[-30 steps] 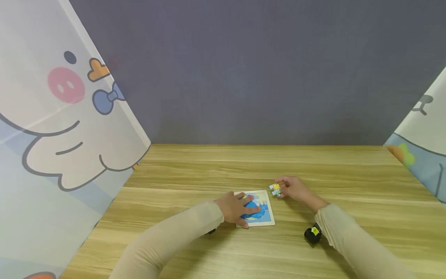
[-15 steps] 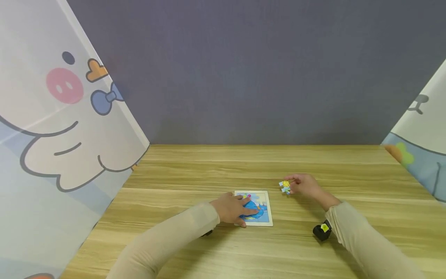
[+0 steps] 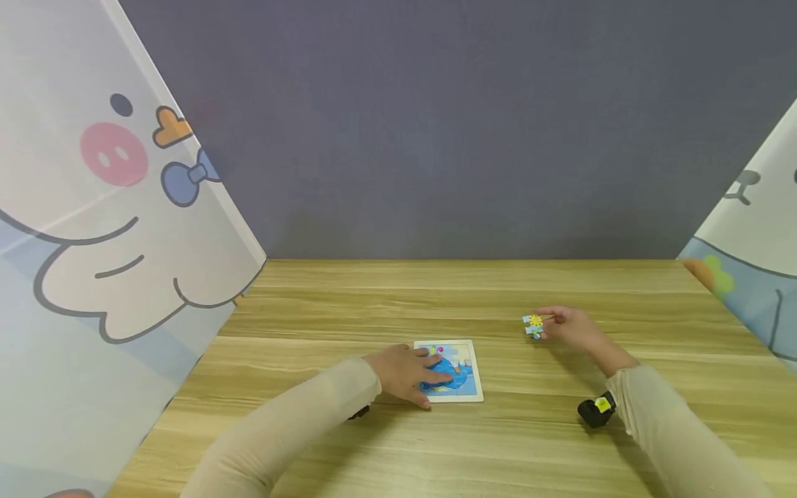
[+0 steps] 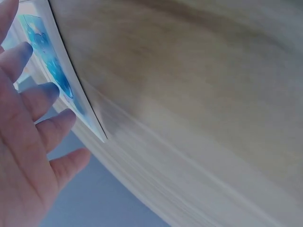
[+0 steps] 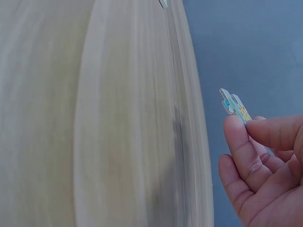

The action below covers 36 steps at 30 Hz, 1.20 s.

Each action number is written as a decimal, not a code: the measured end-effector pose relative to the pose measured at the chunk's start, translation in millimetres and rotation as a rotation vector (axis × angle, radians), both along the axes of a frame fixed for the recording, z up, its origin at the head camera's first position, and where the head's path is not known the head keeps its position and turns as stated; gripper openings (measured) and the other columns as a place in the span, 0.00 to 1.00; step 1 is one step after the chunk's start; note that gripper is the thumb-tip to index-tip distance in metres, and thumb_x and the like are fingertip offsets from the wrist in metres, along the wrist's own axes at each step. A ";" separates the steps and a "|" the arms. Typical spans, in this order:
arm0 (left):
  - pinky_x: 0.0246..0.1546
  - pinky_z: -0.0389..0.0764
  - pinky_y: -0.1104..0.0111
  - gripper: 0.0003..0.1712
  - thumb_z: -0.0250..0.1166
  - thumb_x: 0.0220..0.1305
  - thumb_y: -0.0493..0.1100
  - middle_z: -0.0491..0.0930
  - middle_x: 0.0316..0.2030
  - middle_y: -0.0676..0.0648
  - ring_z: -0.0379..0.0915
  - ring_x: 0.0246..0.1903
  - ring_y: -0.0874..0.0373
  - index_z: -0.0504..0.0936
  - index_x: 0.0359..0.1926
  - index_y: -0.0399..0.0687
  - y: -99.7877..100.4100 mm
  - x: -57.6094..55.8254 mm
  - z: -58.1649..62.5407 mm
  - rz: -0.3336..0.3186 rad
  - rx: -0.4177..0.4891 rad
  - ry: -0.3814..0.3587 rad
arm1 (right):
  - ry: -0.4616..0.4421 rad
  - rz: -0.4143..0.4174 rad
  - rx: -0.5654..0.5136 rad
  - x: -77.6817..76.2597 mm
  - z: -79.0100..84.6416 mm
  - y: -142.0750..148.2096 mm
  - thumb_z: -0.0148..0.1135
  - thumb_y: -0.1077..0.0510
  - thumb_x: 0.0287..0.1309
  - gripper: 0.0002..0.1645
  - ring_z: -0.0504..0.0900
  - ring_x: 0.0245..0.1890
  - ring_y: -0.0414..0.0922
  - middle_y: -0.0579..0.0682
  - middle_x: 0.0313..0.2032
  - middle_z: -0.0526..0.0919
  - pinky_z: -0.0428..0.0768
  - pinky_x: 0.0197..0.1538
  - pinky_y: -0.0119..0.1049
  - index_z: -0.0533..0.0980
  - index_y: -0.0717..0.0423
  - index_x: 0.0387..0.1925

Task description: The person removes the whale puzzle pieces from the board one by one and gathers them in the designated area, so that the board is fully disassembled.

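A square jigsaw puzzle [image 3: 461, 394] with a pale frame and a blue animal picture lies on the wooden table. My left hand [image 3: 401, 373] is over its left part with fingers spread, hiding some of the picture. In the left wrist view, the straight fingers [image 4: 52, 125] show beside the puzzle's pale edge [image 4: 78, 87]. To the right of the puzzle, my right hand [image 3: 573, 328] pinches a puzzle piece [image 3: 534, 321] with a yellow sun on light blue. The right wrist view shows the piece [image 5: 239, 109] edge-on between thumb and fingertips.
The wood-grain table [image 3: 349, 304] runs back to a dark grey panel [image 3: 436, 138]. Cartoon-printed sheets stand at the left [image 3: 124, 242] and right [image 3: 759, 228]. A black wrist device [image 3: 596, 411] sits by the right sleeve.
My right hand has carried the puzzle piece rightward, away from the puzzle. My left hand has slid slightly left, so more of the blue picture shows.
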<state>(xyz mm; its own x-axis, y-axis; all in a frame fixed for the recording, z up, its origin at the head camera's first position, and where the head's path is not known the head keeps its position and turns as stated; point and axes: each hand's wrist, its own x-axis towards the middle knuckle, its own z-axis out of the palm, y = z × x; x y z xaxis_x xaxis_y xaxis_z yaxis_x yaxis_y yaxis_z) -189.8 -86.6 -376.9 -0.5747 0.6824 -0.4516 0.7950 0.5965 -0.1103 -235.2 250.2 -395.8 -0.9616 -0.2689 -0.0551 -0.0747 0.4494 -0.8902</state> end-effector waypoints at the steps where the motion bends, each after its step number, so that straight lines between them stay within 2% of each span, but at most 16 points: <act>1: 0.66 0.58 0.56 0.37 0.50 0.64 0.69 0.50 0.73 0.52 0.48 0.71 0.54 0.56 0.73 0.72 -1.4 -0.5 -0.3 -0.002 0.009 -0.007 | -0.007 0.000 -0.013 0.3 0.2 2.3 0.52 0.73 0.61 0.27 0.82 0.30 0.38 0.58 0.37 0.81 0.81 0.38 0.30 0.60 0.83 0.59; 8: 0.66 0.58 0.55 0.38 0.51 0.65 0.68 0.48 0.74 0.51 0.45 0.72 0.53 0.55 0.73 0.72 -9.4 -3.5 -6.1 0.016 0.031 -0.024 | -0.020 -0.025 -0.020 4.2 3.0 15.2 0.51 0.74 0.60 0.28 0.82 0.30 0.37 0.56 0.37 0.82 0.80 0.40 0.29 0.58 0.83 0.60; 16: 0.66 0.59 0.56 0.38 0.50 0.65 0.69 0.49 0.73 0.51 0.46 0.71 0.53 0.55 0.73 0.71 -12.6 -1.3 -5.6 0.022 0.032 -0.019 | -0.036 -0.016 -0.023 9.6 1.0 25.2 0.53 0.74 0.59 0.29 0.81 0.31 0.37 0.55 0.37 0.81 0.80 0.40 0.30 0.58 0.84 0.60; 26: 0.66 0.59 0.56 0.36 0.50 0.67 0.67 0.49 0.73 0.51 0.47 0.71 0.54 0.56 0.73 0.71 -14.4 -1.1 -8.4 0.023 0.032 -0.016 | -0.098 0.017 0.001 16.9 -5.2 34.1 0.54 0.74 0.57 0.29 0.81 0.33 0.40 0.63 0.41 0.77 0.81 0.41 0.32 0.60 0.84 0.58; 36: 0.66 0.58 0.56 0.34 0.51 0.67 0.65 0.50 0.73 0.52 0.46 0.72 0.55 0.58 0.72 0.72 -15.1 -2.7 -8.7 0.035 0.027 -0.027 | -0.176 0.061 -0.019 16.8 -7.1 36.1 0.52 0.75 0.57 0.28 0.81 0.31 0.41 0.53 0.36 0.79 0.82 0.40 0.33 0.59 0.86 0.57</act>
